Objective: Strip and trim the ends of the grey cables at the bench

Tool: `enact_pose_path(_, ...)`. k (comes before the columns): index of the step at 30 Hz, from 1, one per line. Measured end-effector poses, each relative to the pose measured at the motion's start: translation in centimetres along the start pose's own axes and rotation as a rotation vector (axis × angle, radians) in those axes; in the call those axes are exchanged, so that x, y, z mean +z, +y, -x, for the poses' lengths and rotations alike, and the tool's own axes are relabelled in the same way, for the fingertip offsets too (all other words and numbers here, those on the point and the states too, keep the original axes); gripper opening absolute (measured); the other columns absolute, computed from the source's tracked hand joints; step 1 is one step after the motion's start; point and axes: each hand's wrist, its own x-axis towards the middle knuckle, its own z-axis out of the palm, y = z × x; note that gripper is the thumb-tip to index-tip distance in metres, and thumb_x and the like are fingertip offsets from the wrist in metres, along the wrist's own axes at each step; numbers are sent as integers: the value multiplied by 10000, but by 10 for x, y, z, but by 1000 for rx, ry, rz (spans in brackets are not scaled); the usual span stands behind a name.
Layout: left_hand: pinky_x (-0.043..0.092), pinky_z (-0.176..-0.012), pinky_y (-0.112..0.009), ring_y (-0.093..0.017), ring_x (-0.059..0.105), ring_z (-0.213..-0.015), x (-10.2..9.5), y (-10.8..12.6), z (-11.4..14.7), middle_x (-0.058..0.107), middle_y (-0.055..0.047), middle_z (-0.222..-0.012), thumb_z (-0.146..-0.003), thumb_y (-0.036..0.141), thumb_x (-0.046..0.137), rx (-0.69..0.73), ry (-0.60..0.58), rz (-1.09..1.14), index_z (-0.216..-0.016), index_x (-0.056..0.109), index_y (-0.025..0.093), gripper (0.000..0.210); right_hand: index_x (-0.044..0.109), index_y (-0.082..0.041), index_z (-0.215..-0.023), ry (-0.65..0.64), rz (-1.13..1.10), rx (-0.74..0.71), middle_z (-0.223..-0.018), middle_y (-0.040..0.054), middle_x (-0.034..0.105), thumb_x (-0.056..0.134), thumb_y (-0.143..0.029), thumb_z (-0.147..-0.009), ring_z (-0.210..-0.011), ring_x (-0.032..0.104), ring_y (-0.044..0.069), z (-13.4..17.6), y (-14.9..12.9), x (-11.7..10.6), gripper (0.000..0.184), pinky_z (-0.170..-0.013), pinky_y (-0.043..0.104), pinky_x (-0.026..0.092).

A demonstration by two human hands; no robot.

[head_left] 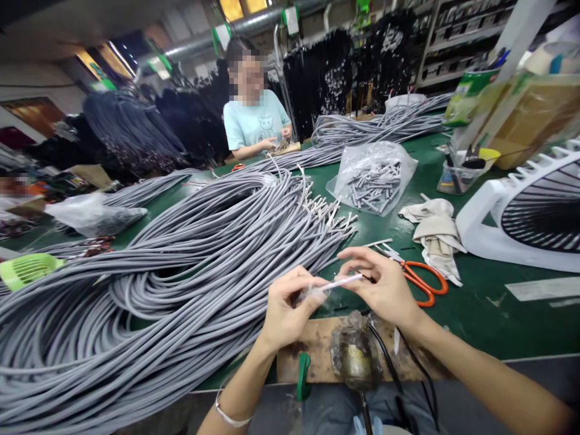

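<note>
In front of me, over the table's near edge, my left hand (290, 305) is closed in a pinch around a thin white cable end (342, 282). My right hand (383, 284) is closed at the other end of it, its fingertips by a small dark bit whose kind I cannot make out. Below both hands, a wooden board (310, 338) carries a stained, rounded metal pot (357, 356) with black cords beside it. Orange-handled scissors (426, 284) lie just right of my right hand. A large bundle of grey cables (194, 260) spreads across the left side.
A clear plastic bag (371, 178) of short grey pieces lies behind my hands. To the right are crumpled cloth gloves (437, 232) and a white fan (480, 217). A co-worker (258, 121) sits across the green table (484, 320). A green clamp (303, 376) grips the board's edge.
</note>
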Motion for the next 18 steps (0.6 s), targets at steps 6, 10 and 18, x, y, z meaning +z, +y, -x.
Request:
enact_pose_path(6,228,-414,-205,-61,287,-447,12,-9,-2,358,32,-530,-826,416,509,-243,55,120,-653,626,133,352,600,-136,-946,159,144,-1,-708,23,621,634,-230,-677,-582,588,114,-13,9,-12,287,-535,208,470)
enact_pose_path(10,149,-364,-181,-42,229,-403,12,-9,-6,297,56,-503,-811,439,520,-318,90,267,-656,568,138,342,628,-142,-943,368,188,-118,-746,37,615,588,-349,-749,-582,562,111,-19,6,-24,287,-542,222,465)
enact_pose_path(18,221,-308,-160,-30,350,-328,20,-11,-10,559,-16,-548,-798,467,508,-303,38,181,-753,639,101,392,641,-148,-679,-42,258,-158,-579,18,615,543,-403,-784,-521,515,118,-12,9,-9,292,-520,231,404)
